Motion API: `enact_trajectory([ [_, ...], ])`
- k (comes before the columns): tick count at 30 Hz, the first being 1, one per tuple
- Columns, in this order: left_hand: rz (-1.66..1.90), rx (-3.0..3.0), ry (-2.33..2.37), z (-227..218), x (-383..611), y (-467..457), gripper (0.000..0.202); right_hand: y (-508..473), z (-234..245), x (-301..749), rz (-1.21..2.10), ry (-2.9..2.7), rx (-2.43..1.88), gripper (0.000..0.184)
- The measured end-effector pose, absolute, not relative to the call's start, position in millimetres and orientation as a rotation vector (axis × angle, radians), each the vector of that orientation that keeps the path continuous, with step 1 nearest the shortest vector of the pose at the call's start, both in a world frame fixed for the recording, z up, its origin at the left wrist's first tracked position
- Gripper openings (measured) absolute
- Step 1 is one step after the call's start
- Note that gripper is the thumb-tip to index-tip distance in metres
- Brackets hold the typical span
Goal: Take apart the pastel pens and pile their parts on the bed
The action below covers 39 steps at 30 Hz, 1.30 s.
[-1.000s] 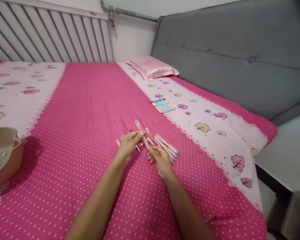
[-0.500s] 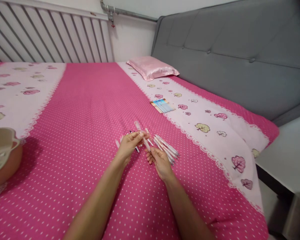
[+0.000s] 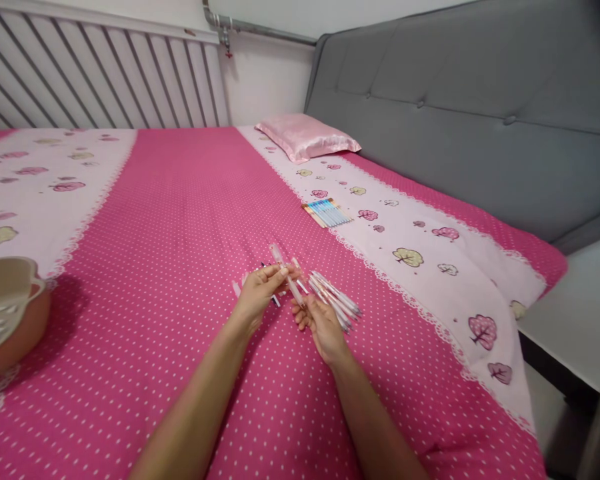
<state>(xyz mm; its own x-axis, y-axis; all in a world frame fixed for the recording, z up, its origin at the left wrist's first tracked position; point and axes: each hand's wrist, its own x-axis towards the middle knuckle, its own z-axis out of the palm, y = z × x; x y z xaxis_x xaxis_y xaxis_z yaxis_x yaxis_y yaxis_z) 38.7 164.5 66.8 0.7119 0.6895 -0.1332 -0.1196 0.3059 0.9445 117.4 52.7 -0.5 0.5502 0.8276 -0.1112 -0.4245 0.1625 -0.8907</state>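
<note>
A pale pink, translucent pen (image 3: 293,288) is held slantwise between my two hands above the bed. My left hand (image 3: 260,288) is closed around its middle, thumb on top. At its near end, my right hand (image 3: 323,325) pinches the pen between thumb and fingers. Just right of the hands lies a bundle of white and pinkish pens (image 3: 335,299), side by side on the cover. Several loose pens or pen parts (image 3: 237,289) lie behind and left of my left hand, partly hidden by it.
A row of blue and beige pens (image 3: 327,212) lies farther back. A tan and orange basin (image 3: 11,320) with small white pieces inside stands at the left. A pink pillow (image 3: 307,137) rests by the grey headboard (image 3: 460,113). The bed cover (image 3: 180,220) is pink with white dots.
The view has shifted slightly, so more of the basin shows. Both hands keep the same hold on the pen, with almost no movement.
</note>
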Motion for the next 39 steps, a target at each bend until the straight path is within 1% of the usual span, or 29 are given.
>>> enact_trajectory([
  [5, 0.568, 1.148, 0.590, 67.6, 38.6, 163.7, 0.034, 53.4, -3.8, 116.7, 0.886, -0.431, -1.121, 0.030],
  [7, 0.567, 1.145, 0.585, 67.6, 38.6, 163.2, 0.035, 53.0, -3.9, 116.1, 0.852, -0.411, -1.110, 0.028],
  [10, 0.563, 1.142, 0.584, 67.2, 38.8, 163.1, 0.037, 51.7, -2.5, 115.6, 0.834, -0.407, -1.073, 0.030],
  [13, 0.567, 1.132, 0.584, 67.1, 38.7, 163.6, 0.038, 50.8, -1.1, 116.1, 0.894, -0.425, -1.055, 0.030],
  [17, 0.569, 1.119, 0.573, 67.6, 38.3, 163.8, 0.037, 51.0, -3.7, 117.0, 0.938, -0.485, -1.078, 0.036],
  [22, 0.570, 1.136, 0.570, 69.2, 37.6, 162.3, 0.035, 52.3, -9.2, 116.8, 0.861, -0.449, -1.142, 0.028],
  [26, 0.567, 1.157, 0.569, 70.1, 37.8, 160.6, 0.035, 53.0, -8.8, 115.4, 0.800, -0.416, -1.142, 0.028],
  [32, 0.549, 1.168, 0.556, 69.7, 38.4, 159.5, 0.033, 51.1, -1.6, 114.8, 0.890, -0.443, -1.059, 0.032],
  [36, 0.544, 1.168, 0.546, 70.1, 38.3, 159.7, 0.034, 50.8, -1.1, 115.3, 0.930, -0.431, -1.073, 0.039],
  [39, 0.545, 1.179, 0.553, 71.0, 38.2, 159.3, 0.034, 51.5, -3.9, 115.9, 0.895, -0.419, -1.099, 0.033],
])
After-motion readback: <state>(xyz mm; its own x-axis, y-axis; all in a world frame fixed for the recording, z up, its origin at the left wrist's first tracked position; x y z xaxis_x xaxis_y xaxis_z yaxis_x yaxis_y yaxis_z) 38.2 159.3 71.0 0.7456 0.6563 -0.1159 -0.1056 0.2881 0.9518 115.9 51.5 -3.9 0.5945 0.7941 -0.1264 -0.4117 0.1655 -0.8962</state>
